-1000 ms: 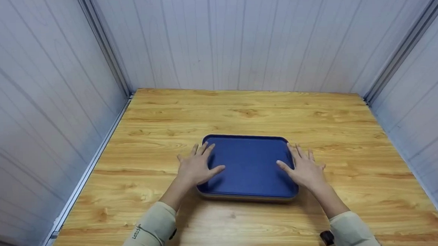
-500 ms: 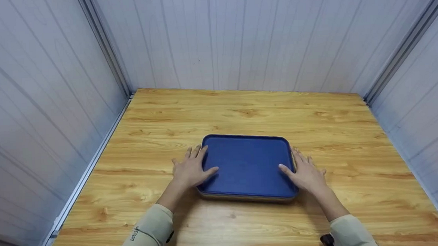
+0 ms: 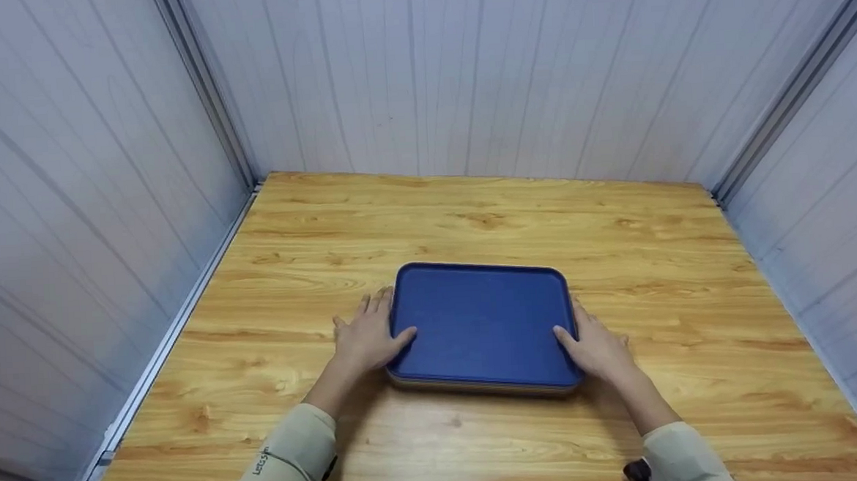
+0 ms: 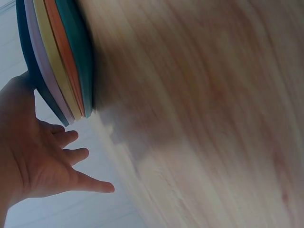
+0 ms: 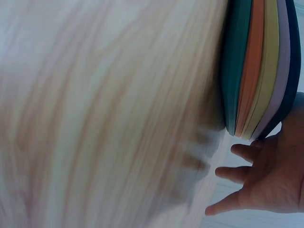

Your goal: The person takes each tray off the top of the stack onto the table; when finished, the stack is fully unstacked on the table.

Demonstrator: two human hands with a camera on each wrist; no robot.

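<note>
Trays (image 3: 480,389) lie piled flat on the wood-grain tabletop (image 3: 480,219), toward its front part, with a hand at each short end. A navy tray (image 3: 481,326) is uppermost; below it the right wrist view shows a lavender layer (image 5: 283,57), a yellow layer (image 5: 269,57), an orange layer (image 5: 254,57) and a green layer (image 5: 235,57), though whether each is a single tray I cannot tell. The left hand (image 3: 366,339) and the right hand (image 3: 597,345) both have their fingers spread along the sides and their thumbs over the navy rim; neither is clamped round anything, and how firmly they press cannot be told. No fingertip shows beneath the green layer, and that is where I would expect trouble. Lifted with only this hold, the upper trays might come away while the lower ones slipped out, since sideways friction would be all that carried them. Smooth rims, if they are as slick as they look, would make that likelier. Uneven pressure is another risk: should one thumb bear down harder than the other, the navy tray could tilt or shift, and the neat alignment beneath it might go too.
</note>
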